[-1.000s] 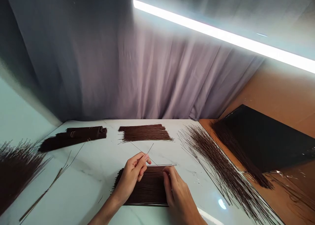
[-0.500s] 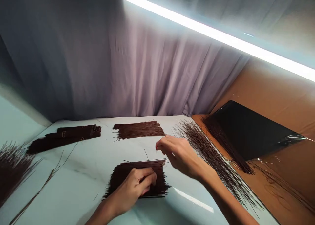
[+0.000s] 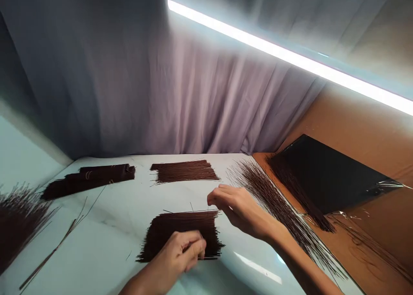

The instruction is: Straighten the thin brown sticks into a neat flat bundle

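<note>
In front of me lies a mat of thin dark brown sticks [image 3: 167, 228], its strands running side by side with ragged ends. My left hand [image 3: 185, 249] rests over its near right part, fingers curled together; what they grip is hidden. Just beyond the mat's far right edge, my right hand [image 3: 230, 204] is closed in a pinch. A fine thread [image 3: 208, 207] runs from its fingertips down to the mat's edge. A short loose strand [image 3: 191, 206] stands up from the far edge.
A second, flat brown mat [image 3: 183, 171] lies farther back. Rolled dark bundles [image 3: 93, 181] sit at the back left. Loose strands [image 3: 277, 200] spread along the right, beside a black sheet [image 3: 325, 174] on brown board. More strands [image 3: 19, 226] are at the left edge. A curtain [image 3: 200, 92] hangs behind.
My right hand has come down closer to the mat, and the visible thread is shorter. My left hand has shifted slightly toward the mat's near edge, still curled. The view has moved a little.
</note>
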`<state>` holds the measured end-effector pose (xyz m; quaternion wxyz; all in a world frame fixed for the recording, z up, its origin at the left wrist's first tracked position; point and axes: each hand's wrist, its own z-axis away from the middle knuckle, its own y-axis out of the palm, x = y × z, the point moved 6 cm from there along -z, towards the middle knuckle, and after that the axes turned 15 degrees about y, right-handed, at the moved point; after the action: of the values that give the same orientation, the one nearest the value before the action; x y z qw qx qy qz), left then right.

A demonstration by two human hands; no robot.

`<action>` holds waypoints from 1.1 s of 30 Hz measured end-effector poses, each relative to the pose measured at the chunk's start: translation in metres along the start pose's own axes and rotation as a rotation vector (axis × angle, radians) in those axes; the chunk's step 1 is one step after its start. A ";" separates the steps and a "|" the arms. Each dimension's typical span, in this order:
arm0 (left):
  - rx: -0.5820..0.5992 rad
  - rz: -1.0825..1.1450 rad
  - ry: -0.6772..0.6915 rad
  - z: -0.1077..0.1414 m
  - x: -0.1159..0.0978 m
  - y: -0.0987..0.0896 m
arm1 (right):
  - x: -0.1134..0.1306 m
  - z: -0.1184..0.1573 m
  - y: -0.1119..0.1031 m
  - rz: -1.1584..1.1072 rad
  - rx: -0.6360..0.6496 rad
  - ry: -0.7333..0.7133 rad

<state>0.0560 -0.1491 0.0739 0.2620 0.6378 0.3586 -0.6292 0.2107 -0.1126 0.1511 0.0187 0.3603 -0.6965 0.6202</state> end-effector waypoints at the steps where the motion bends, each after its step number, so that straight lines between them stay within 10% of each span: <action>1: -0.070 -0.016 0.022 -0.006 0.001 -0.008 | 0.007 0.004 -0.003 0.019 -0.052 -0.012; 5: -0.272 -0.049 0.083 -0.031 -0.008 -0.035 | 0.001 0.046 0.038 -0.248 -0.156 0.118; 8: -0.147 0.013 0.093 -0.033 -0.019 -0.019 | -0.031 0.059 0.073 -0.339 -0.066 0.228; 12: 0.057 0.134 0.039 -0.016 -0.008 0.017 | -0.043 0.033 0.032 -0.192 -0.098 0.191; 15: -0.009 0.099 0.040 -0.014 0.011 0.011 | -0.011 0.019 0.004 0.049 -0.149 0.028; 19: -0.242 0.048 0.030 -0.021 0.022 -0.024 | 0.011 0.042 0.044 0.016 -0.204 -0.026; 24: -0.224 0.300 -0.076 -0.011 0.022 -0.025 | -0.037 0.060 0.099 -0.254 -0.130 0.226; 33: -0.154 0.378 -0.123 0.001 0.020 -0.028 | -0.047 0.035 0.059 -0.266 0.099 0.307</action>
<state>0.0329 -0.1306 0.0576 0.4449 0.6322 0.2628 -0.5774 0.2289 -0.1221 0.0703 0.1887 0.3506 -0.6007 0.6933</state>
